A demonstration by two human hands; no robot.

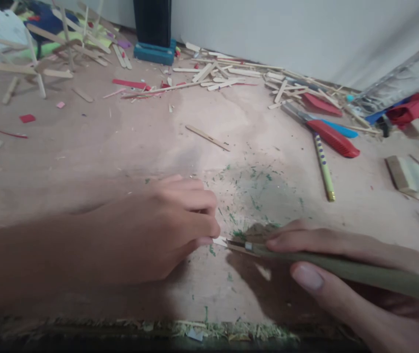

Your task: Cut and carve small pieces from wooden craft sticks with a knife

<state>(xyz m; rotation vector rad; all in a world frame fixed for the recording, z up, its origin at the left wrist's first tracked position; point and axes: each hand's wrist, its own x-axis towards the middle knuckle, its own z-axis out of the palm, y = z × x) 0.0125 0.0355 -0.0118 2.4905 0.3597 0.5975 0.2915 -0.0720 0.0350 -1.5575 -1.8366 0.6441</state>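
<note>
Head view, left hand [174, 218] pinching sliver [220, 240], right hand [367, 314] holding knife [334, 267] sideways, pointing left

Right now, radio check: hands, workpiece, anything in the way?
Left hand pinching pale strip. Right hand gripping slim tool, tip at strip. Green shavings scattered close by.

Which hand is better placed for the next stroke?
Probably the right hand: it holds the tool, whose tip is at the pale piece, while the left hand pinches that piece.

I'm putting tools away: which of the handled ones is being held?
The olive-handled tool, gripped in the right hand; the red-handled one and the blue-handled one lie on the table, untouched by either hand.
</note>
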